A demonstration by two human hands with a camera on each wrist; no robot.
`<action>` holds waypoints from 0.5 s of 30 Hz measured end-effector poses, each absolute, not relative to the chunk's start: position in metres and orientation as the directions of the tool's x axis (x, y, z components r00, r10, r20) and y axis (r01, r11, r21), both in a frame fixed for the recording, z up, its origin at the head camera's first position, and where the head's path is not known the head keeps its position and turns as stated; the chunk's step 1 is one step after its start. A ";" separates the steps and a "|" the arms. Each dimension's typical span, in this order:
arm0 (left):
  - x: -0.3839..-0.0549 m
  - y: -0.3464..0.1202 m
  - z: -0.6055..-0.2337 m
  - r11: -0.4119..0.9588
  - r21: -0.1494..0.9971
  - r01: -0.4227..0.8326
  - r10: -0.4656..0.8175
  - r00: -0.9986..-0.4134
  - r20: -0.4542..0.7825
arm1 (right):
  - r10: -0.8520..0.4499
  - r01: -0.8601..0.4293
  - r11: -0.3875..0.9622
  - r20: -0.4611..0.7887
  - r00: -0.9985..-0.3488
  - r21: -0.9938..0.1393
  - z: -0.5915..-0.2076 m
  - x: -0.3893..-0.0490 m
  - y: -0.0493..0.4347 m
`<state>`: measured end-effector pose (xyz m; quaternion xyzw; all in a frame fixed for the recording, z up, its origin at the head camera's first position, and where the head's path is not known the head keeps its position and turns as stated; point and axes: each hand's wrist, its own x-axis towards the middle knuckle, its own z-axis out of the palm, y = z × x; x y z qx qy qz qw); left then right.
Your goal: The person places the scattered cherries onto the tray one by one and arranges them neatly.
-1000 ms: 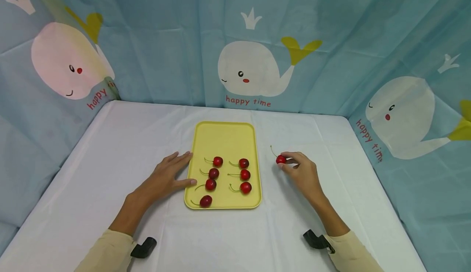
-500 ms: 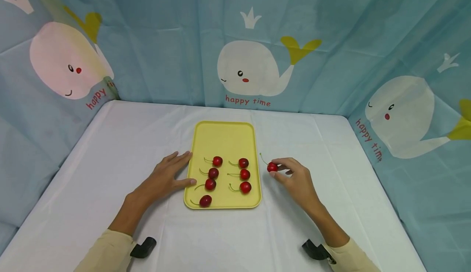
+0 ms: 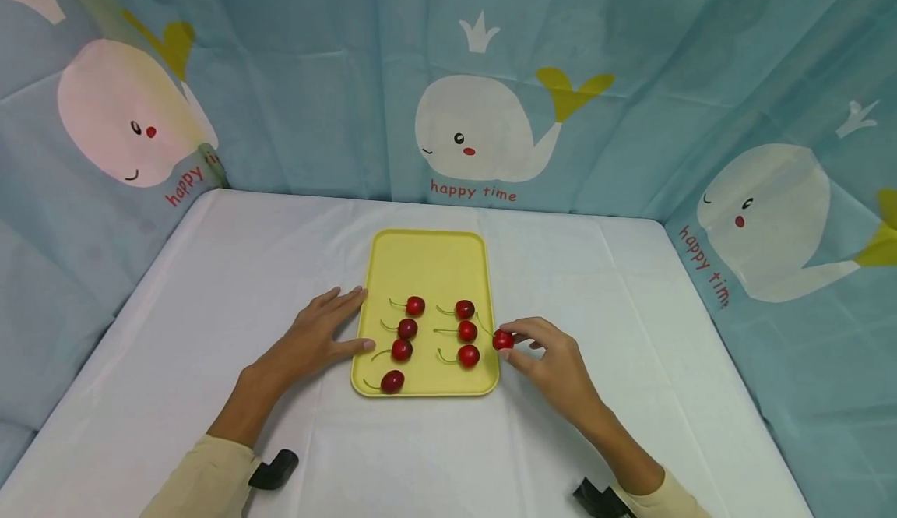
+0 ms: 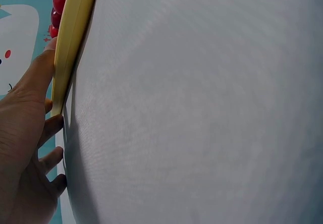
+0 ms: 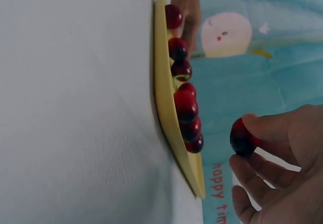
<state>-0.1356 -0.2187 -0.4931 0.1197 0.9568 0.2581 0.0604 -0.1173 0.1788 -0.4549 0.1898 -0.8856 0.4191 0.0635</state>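
Observation:
A yellow tray [image 3: 427, 257] lies on the white-covered table with red cherries on it. Several cherries [image 3: 402, 350] form a column on its left side, and three more cherries [image 3: 467, 332] line up at the right, their green stems pointing left. My left hand [image 3: 311, 339] rests at the tray's left edge, thumb over the rim and the other fingers spread along its outside. Between thumb and fingertips my right hand [image 3: 554, 362] pinches a single cherry [image 3: 502, 340]. In the right wrist view that held cherry [image 5: 244, 137] is raised off the table, beside the tray's right rim.
White cloth [image 3: 631, 331] covers the table on both sides of the tray. Blue curtains [image 3: 301, 113] with whale prints stand behind and at both sides. A black wrist mount [image 3: 275, 470] sits at the left sleeve, and another black mount [image 3: 599, 498] at the right.
My right hand has carried the cherry left and towards me, from well right of the tray to its right rim. The left hand and the tray have stayed put.

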 end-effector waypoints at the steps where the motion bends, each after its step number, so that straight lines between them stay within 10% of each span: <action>1: -0.136 -0.219 -0.493 0.838 0.509 0.198 0.261 -0.964 -0.054 | -0.289 -0.397 0.573 0.276 -0.917 -0.717 -0.454 -0.116 0.178; 15: -0.138 -0.220 -0.495 0.829 0.513 0.223 0.280 -0.959 -0.034 | -0.387 -0.450 0.504 0.273 -0.881 -0.738 -0.460 -0.101 0.161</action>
